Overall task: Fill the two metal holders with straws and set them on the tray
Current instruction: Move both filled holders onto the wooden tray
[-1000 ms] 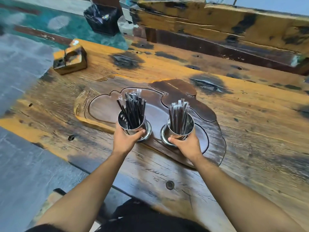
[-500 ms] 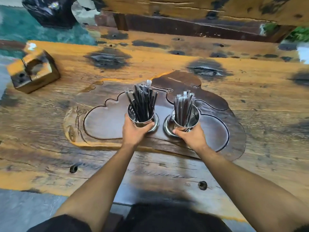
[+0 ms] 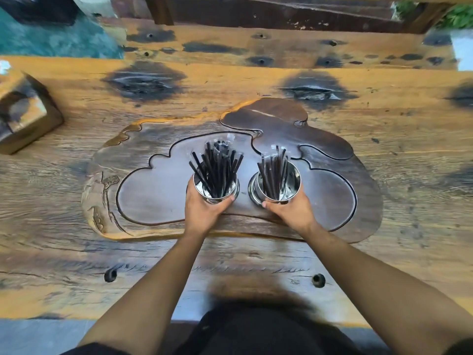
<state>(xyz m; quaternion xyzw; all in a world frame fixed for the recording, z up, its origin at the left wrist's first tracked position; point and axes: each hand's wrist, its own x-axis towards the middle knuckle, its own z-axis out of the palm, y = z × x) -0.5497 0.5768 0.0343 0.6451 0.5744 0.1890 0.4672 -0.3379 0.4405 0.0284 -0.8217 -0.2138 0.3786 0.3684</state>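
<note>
Two shiny metal holders stand side by side in the recess of a dark carved wooden tray. The left holder is packed with several black wrapped straws that fan outward. The right holder carries a thinner bunch of straws. My left hand wraps the near side of the left holder. My right hand grips the near side of the right holder. Both holders are upright; their bases appear to rest on the tray.
The tray lies on a rough orange-and-black wooden table. A wooden box sits at the table's left edge. A wooden bench or beam runs along the far side. Two bolt holes mark the near edge.
The view has swung so the tray now sits square and centred. Both hands keep their grip on the holders, which stay in the same spots on the tray.
</note>
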